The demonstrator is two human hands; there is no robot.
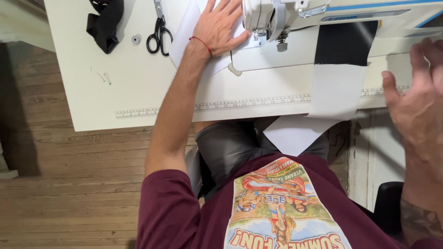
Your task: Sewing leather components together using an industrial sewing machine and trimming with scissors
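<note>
The left hand (220,25) lies flat, fingers spread, pinning thin white fabric (189,27) to the bench (115,83) at eleven o'clock of the sewing machine's presser foot (281,45). It looks light, limp and slippery: best pressed down flat, near the needle. The right hand (417,106) hovers open, empty.

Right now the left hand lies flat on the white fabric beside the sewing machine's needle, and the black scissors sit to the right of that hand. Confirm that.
One detail is wrong. The black scissors lie to the left of the left hand, not the right, on the white table. The rest holds: the hand rests flat on the white fabric beside the sewing machine needle. The head view shows it.
</note>
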